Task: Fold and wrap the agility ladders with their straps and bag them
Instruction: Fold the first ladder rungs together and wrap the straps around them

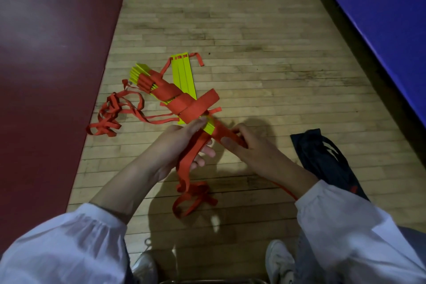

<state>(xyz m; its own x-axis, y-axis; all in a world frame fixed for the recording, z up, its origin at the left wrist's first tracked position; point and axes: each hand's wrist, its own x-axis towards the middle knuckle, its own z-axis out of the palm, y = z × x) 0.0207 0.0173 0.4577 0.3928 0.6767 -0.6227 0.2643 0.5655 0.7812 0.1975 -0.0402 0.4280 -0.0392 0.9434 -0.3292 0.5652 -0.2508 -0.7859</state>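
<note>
A bundle of yellow ladder rungs (140, 72) wound in red strap (184, 104) is held above the wooden floor. My left hand (182, 143) supports the near part of the bundle, with a length of red strap (186, 163) draped across its palm and hanging down to the floor. My right hand (244, 145) grips the near end of the bundle, thumb on the red wrap. A few loose yellow rungs (183, 74) lie flat on the floor behind. A dark carry bag (322, 159) lies on the floor at the right.
A tangle of loose red strap (110, 113) lies on the floor at the left, by the edge of a dark red mat (46, 64). A blue mat (387, 18) borders the right. My white shoes (279, 260) stand below.
</note>
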